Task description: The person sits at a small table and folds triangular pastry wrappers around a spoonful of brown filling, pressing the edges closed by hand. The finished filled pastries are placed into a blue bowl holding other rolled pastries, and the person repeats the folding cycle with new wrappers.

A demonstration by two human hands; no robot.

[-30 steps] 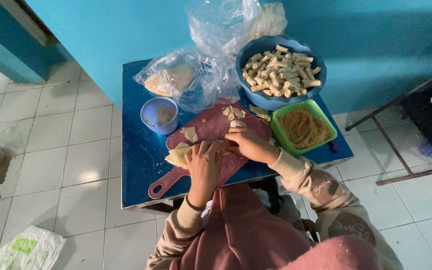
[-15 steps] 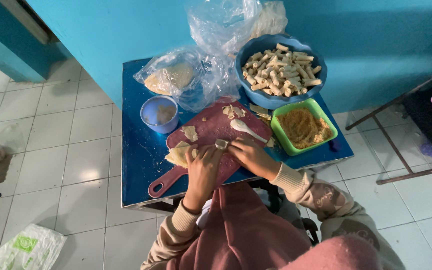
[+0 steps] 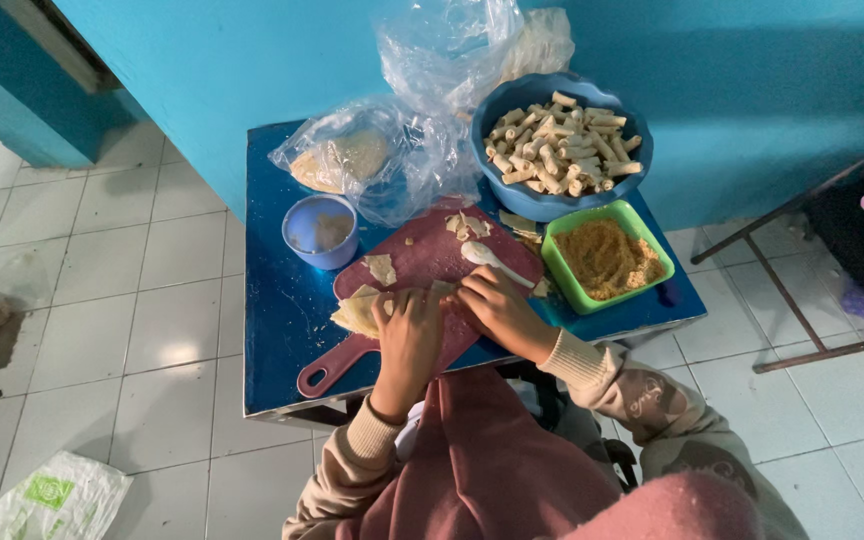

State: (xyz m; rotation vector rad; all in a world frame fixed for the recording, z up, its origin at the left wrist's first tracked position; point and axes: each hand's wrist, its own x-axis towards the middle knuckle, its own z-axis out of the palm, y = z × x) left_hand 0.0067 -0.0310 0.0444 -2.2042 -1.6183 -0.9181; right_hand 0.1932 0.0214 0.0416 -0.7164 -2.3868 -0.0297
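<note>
My left hand (image 3: 407, 330) and my right hand (image 3: 492, 305) press side by side on a pale thin wrapper (image 3: 357, 312) that lies on a dark red cutting board (image 3: 422, 262). The fingers of both hands curl over the wrapper's near edge. A white spoon (image 3: 492, 260) rests on the board just beyond my right hand. Small wrapper scraps (image 3: 382, 268) lie on the board. A green square tub of yellow-brown filling (image 3: 607, 260) stands to the right. Behind it a blue bowl (image 3: 562, 145) holds several finished rolls.
All this sits on a small blue table (image 3: 282, 320) against a blue wall. A small blue cup (image 3: 320, 230) and clear plastic bags with wrappers (image 3: 352, 160) stand at the back left. A metal frame (image 3: 802, 280) is at the right, a white bag (image 3: 42, 495) on the tiled floor.
My right hand has come back from the spoon toward me and joined the left hand on the wrapper. The spoon now lies uncovered on the board.
</note>
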